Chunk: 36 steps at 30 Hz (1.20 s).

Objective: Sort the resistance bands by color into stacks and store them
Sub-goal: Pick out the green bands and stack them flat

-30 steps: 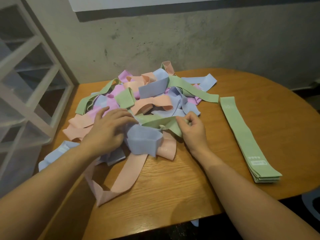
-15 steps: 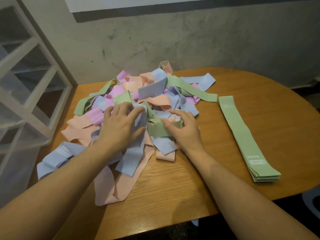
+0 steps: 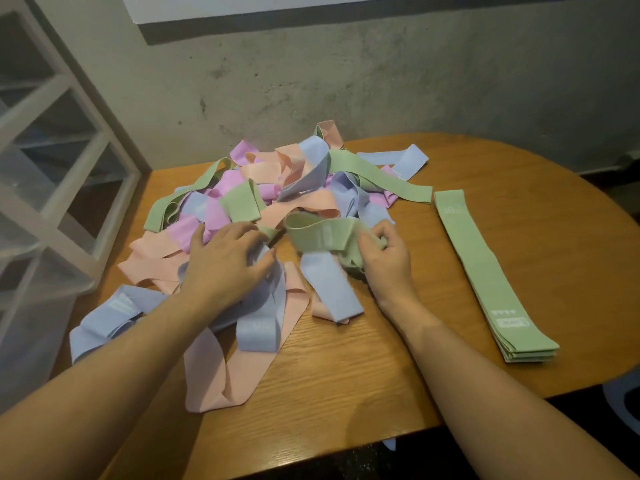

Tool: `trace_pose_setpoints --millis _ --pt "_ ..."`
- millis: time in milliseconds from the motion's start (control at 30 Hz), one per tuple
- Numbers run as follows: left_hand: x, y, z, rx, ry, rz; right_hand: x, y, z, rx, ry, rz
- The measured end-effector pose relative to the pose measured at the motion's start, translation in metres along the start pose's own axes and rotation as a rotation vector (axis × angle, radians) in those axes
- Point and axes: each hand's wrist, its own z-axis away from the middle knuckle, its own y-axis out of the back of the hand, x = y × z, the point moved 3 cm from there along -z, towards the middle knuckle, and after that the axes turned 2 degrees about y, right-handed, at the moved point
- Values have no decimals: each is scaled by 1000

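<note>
A big messy pile of bands point(image 3: 277, 202) lies in the middle of the frame on a round wooden desk point(image 3: 346, 393). The bands in the pile are green, pink, purple and blue, and they cross over each other in loops and folds.

The right hand point(image 3: 384, 258) is in the middle of the frame, at the near right edge of the pile. Its fingers are curled around a green band point(image 3: 322, 235) and grip it. The green band is bunched up and makes a loop that sticks out to the left of the hand, a little above the other bands.

The left hand point(image 3: 228, 261) is just left of it. It lies palm down on the pile with its fingers spread. It presses on a blue band point(image 3: 263, 306) and holds nothing. A long pink band point(image 3: 214, 382) runs from under this hand down toward the bottom of the frame.

At the right of the frame lies a neat stack of green bands point(image 3: 485, 275). The bands lie flat, one on top of the other, in a long strip. The stack is apart from the pile, with bare desk between them.

At the left edge of the frame stands a white shelf point(image 3: 52, 168) with clear drawers. A grey wall point(image 3: 381, 81) is behind the desk.
</note>
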Motion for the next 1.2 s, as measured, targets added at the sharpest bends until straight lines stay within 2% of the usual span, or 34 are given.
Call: trace_pose_setpoints --millis 100,233,367,600,733,900,967,1067,1200 --pt "0 -3 1 2 9 35 -1 6 -1 57 -23 45" --pt "21 10 1 65 -72 244 -6 -3 0 -85 16 -53" --pt "41 10 -2 86 -148 348 -5 -5 1 -130 40 -43" --pt "79 -10 8 -97 -265 568 -9 -6 4 -192 139 -90" --pt "86 -14 19 -114 -127 929 -9 -6 9 -189 144 -136" --pt "84 -15 30 -154 130 1472 -10 -12 16 -261 207 -24" --pt "80 -14 31 -139 267 1594 -13 -13 19 -303 233 -5" --pt "65 -20 27 -68 423 1756 -16 -12 20 -269 208 -6" --pt "50 -26 25 22 508 1879 -12 -8 17 -216 153 30"
